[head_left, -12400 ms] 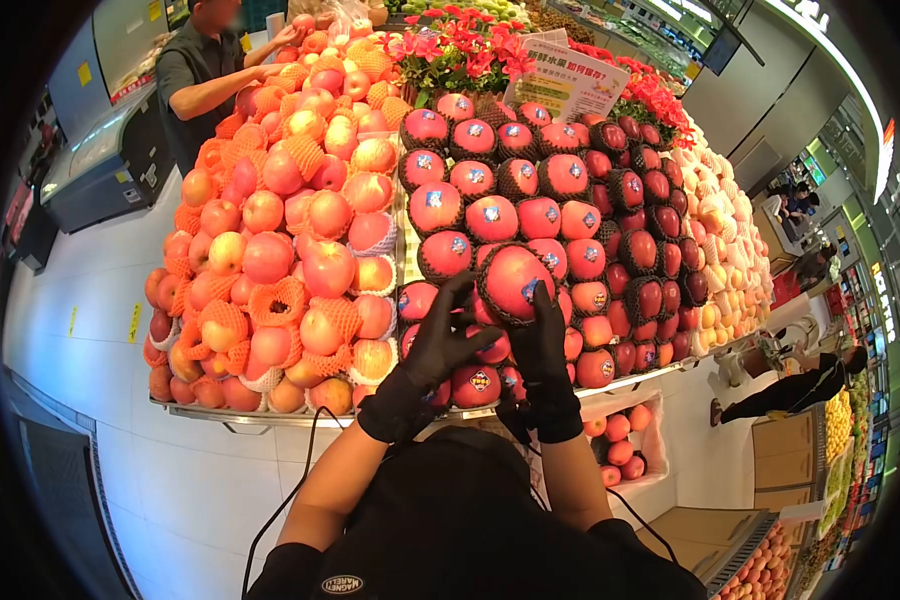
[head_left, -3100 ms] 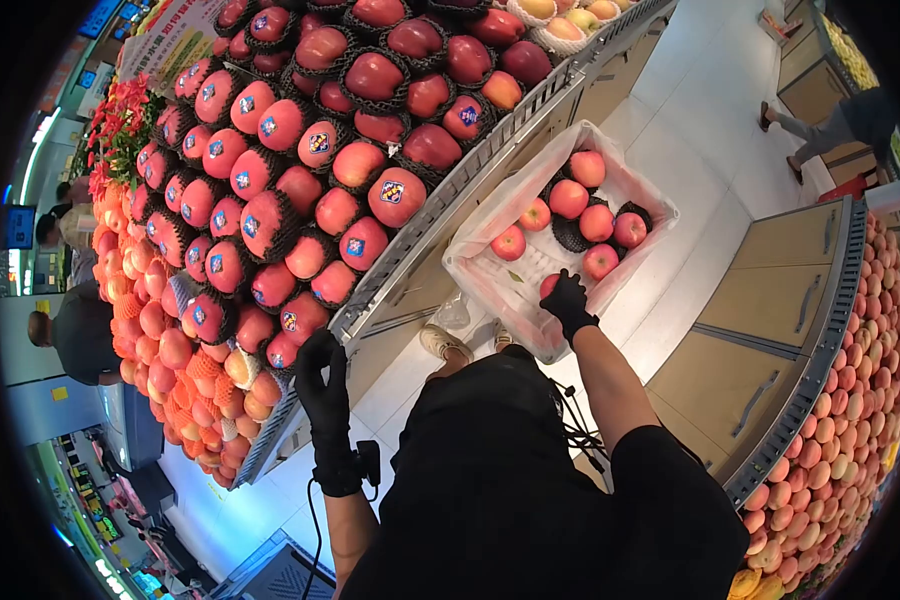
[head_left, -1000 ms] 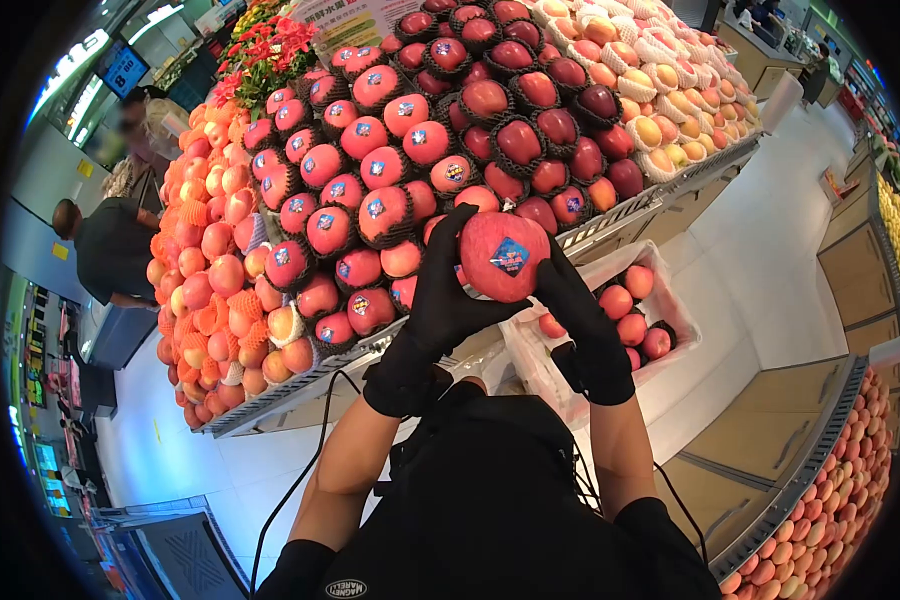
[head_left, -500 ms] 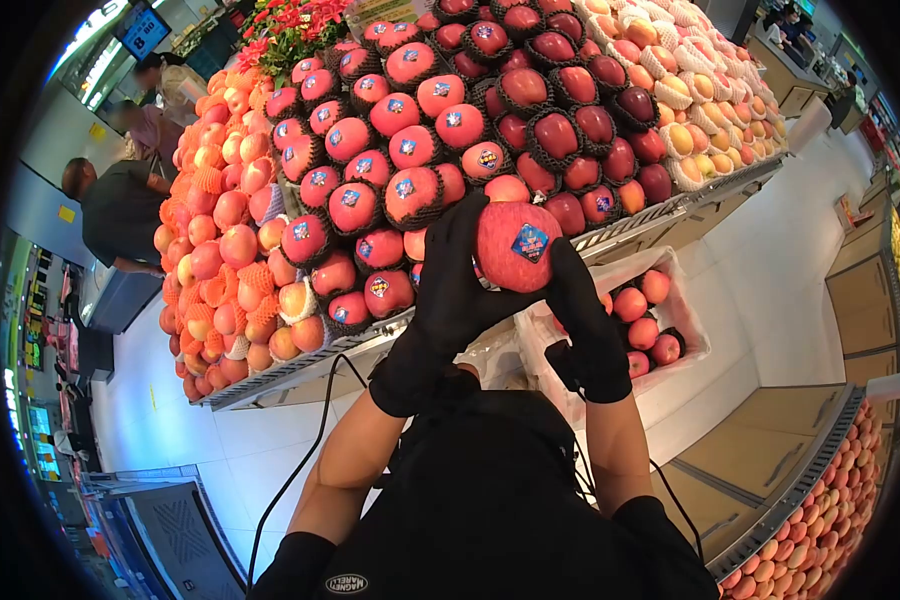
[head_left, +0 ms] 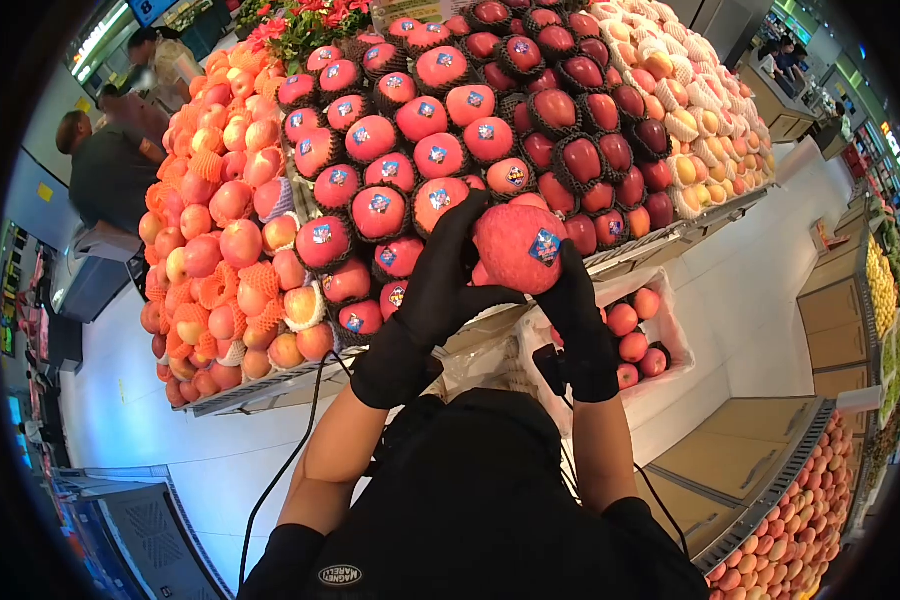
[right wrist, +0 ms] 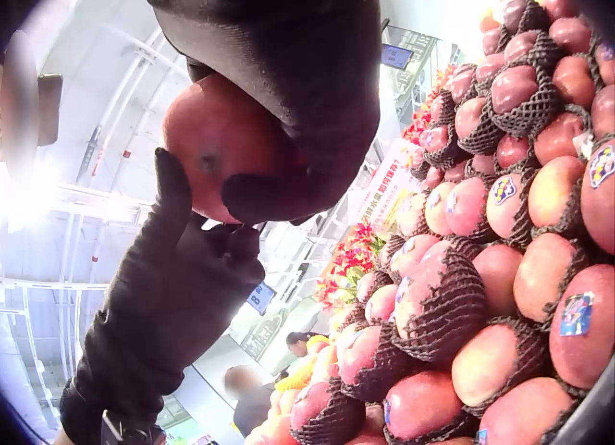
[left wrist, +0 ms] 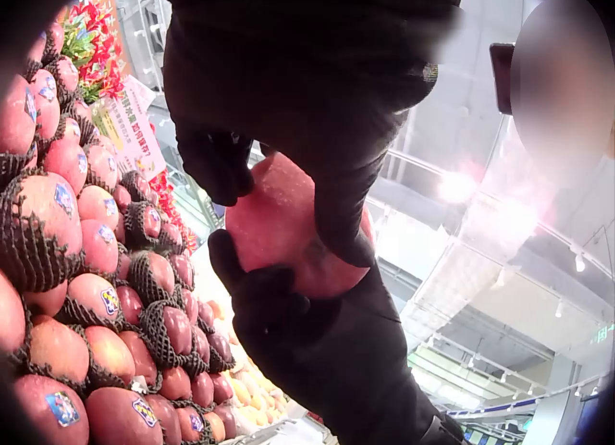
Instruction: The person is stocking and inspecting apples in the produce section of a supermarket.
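Observation:
A large red apple (head_left: 518, 248) with a blue diamond-shaped sticker is held up between both black-gloved hands, in front of the fruit display. My left hand (head_left: 448, 282) grips its left side, thumb underneath and fingers at the upper edge. On the right side, my right hand (head_left: 578, 318) holds it with bent fingers. Seen from the left wrist, the bare underside of the apple (left wrist: 298, 229) shows between the gloves. The right wrist view shows the small dark hollow at one end of the apple (right wrist: 213, 147). No net is around this apple.
Stickered apples in black nets (head_left: 378, 210) fill the sloped display ahead. Apples in orange nets (head_left: 260, 280) lie left, pale fruit in white nets (head_left: 705, 120) right. A lined crate (head_left: 682, 345) with several apples stands low at right. People (head_left: 110, 170) stand at the far left.
Earlier the right hand reached into the crate at an apple, the left hand apart near the display edge. Since one second ago both hands hold the large apple; the head view has shifted slightly.

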A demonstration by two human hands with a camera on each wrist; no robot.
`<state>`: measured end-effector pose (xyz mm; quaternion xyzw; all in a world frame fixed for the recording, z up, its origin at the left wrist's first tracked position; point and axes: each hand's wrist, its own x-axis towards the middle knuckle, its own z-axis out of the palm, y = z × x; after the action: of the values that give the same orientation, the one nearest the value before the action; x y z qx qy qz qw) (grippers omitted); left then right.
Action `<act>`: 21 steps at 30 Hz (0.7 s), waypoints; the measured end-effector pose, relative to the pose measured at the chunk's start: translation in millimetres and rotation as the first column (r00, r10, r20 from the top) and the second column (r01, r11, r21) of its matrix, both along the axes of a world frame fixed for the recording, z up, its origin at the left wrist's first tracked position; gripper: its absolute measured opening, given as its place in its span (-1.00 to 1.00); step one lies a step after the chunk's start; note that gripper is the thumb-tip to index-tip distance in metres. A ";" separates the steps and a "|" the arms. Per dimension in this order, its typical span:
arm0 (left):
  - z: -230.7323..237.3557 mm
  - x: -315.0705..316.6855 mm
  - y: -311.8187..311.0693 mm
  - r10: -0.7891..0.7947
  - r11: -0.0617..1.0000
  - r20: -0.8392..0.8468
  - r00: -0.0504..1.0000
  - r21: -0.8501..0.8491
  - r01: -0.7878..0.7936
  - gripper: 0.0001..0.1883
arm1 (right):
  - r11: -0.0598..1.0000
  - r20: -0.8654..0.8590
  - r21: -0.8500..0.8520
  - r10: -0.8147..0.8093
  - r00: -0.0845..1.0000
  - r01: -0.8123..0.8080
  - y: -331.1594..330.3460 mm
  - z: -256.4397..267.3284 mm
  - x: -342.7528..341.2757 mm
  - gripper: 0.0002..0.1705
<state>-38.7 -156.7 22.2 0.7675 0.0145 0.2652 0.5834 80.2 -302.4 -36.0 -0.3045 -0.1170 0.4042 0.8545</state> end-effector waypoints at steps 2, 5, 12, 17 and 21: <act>8.4 -5.7 15.0 -0.071 0.996 0.020 0.997 -0.047 0.071 0.07 | 0.998 0.209 -0.062 -0.009 0.978 0.022 10.3 -3.0 -4.1 -0.30; 5.3 -11.1 39.1 -0.036 0.996 0.073 0.997 0.082 0.030 -0.01 | 0.931 0.747 -0.252 0.015 0.665 0.262 20.5 -31.7 4.5 -0.35; 3.5 -37.6 83.7 0.017 0.991 0.106 0.994 0.129 -0.030 -0.10 | 0.921 0.570 -0.339 0.038 0.821 0.193 69.7 22.0 -35.6 -0.35; -8.0 -54.8 114.1 -0.030 0.991 0.119 0.992 -0.129 0.045 -0.03 | 0.866 0.788 -0.381 0.121 0.603 0.324 104.3 32.8 -49.7 -0.40; -9.5 -49.6 127.2 -0.001 0.984 0.232 0.973 -0.171 0.042 0.05 | 0.831 0.850 -0.407 0.193 0.490 0.379 120.5 47.8 -54.4 -0.43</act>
<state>-88.3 -29.6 12.7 0.6774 -0.0385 0.3438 0.6492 25.8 -181.9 11.8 -0.7009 -0.3916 0.1610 0.5740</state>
